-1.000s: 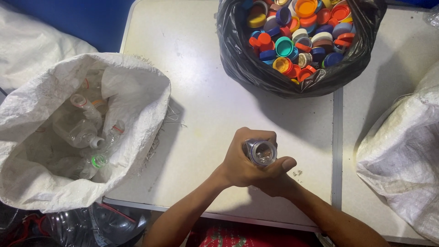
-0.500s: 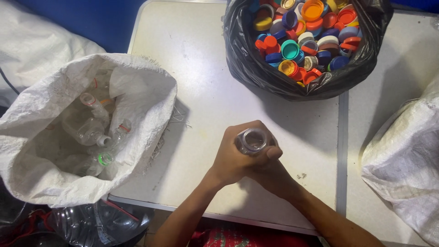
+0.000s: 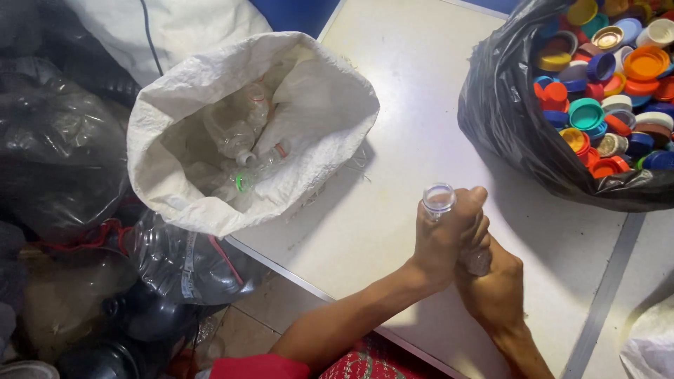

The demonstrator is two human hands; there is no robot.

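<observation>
gripping a clear plastic bottle point(image 3: 441, 203) with both fists, we hold it upright above the pale table point(image 3: 421, 105), open neck up; our left hand point(image 3: 444, 238) wraps just under the neck, our right hand point(image 3: 495, 284) clasps lower. a white sack point(image 3: 210, 91) of bottles sits left, a black bag point(image 3: 505, 119) of coloured caps point(image 3: 604, 84) right.
</observation>
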